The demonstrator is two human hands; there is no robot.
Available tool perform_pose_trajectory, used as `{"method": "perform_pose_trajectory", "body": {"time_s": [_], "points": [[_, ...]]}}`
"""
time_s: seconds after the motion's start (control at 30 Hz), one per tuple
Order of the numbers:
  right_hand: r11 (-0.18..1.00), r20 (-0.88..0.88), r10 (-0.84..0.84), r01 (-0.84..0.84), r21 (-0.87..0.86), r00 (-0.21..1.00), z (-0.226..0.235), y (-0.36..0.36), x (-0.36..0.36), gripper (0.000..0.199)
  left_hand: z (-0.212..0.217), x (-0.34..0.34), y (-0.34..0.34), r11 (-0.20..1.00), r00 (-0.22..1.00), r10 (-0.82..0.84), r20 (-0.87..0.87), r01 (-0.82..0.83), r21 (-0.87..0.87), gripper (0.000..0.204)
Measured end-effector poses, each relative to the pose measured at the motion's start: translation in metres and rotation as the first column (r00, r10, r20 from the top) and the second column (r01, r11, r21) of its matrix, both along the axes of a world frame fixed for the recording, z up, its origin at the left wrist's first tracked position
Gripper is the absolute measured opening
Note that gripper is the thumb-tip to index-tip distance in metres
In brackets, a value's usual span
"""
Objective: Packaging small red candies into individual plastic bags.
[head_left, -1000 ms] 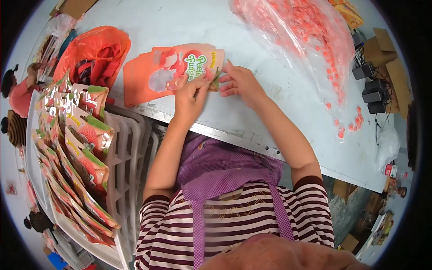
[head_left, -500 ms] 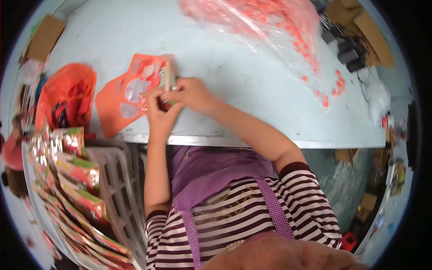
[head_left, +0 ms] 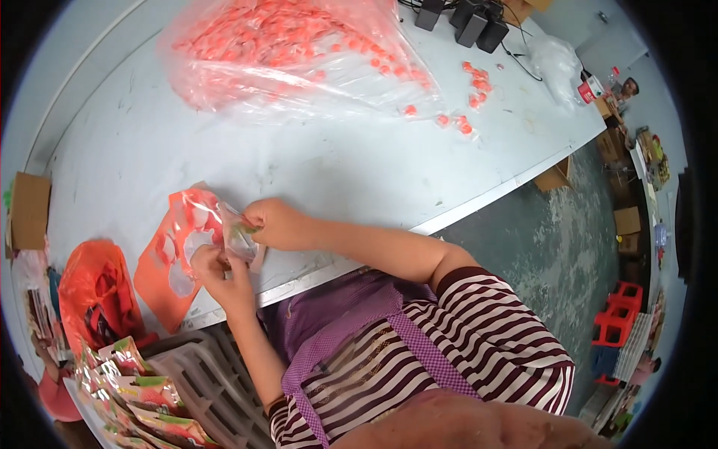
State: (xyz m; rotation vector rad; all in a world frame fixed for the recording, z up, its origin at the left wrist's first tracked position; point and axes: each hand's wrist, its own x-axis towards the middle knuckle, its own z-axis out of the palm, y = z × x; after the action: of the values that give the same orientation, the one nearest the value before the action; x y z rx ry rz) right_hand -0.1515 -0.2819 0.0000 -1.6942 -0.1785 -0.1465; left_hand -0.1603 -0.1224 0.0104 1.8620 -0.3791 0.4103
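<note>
My right hand (head_left: pixel 280 224) pinches the top right edge of a small pouch (head_left: pixel 239 236) with a clear, shiny face and some green print. My left hand (head_left: pixel 224 278) is closed at the pouch's lower edge, thumb and fingertips together; the exact grip is partly hidden. Beneath and beside the hands lies an orange sheet (head_left: pixel 161 280) on the pale table (head_left: pixel 336 161). On that sheet sit clear round plastic pieces (head_left: pixel 182 278) and red-and-clear wrappers (head_left: pixel 196 213).
A large clear bag of red pieces (head_left: pixel 284 52) lies at the back, with loose red pieces (head_left: pixel 465 126) near its mouth. An orange-red plastic bag (head_left: pixel 101 292) stands left. Filled pouches (head_left: pixel 153 393) stand in a crate (head_left: pixel 209 374) below the table's edge. Black boxes (head_left: pixel 471 26) sit far right.
The view has turned, so the table and bag appear shifted left. My right hand has drawn the pouch's edge up and away from my left hand, and its clear face now shows.
</note>
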Motion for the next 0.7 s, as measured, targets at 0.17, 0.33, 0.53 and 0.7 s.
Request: {"method": "perform_pose_trajectory", "body": {"time_s": [0.17, 0.33, 0.53, 0.7], "points": [[0.998, 0.011, 0.059, -0.059, -0.012, 0.998, 0.016, -0.027, -0.004, 0.017, 0.025, -0.005, -0.004, 0.827, 0.924, -0.355, 0.138, 0.242, 0.507, 0.023], [0.983, 0.144, 0.162, -0.147, -0.108, 0.976, 0.024, -0.040, -0.015, 0.017, 0.057, -0.013, -0.011, 0.711, 0.907, -0.421, 0.002, 0.329, 0.621, 0.026], [0.976, 0.030, 0.182, -0.177, -0.129, 0.983, 0.033, -0.079, -0.036, 0.026, 0.040, -0.002, -0.020, 0.661, 0.833, -0.513, 0.206, 0.230, 0.715, 0.025], [0.998, 0.063, 0.056, -0.053, -0.045, 0.996, 0.018, -0.096, -0.049, 0.026, 0.055, -0.010, -0.047, 0.703, 0.747, -0.606, 0.274, 0.342, 0.624, 0.022]]}}
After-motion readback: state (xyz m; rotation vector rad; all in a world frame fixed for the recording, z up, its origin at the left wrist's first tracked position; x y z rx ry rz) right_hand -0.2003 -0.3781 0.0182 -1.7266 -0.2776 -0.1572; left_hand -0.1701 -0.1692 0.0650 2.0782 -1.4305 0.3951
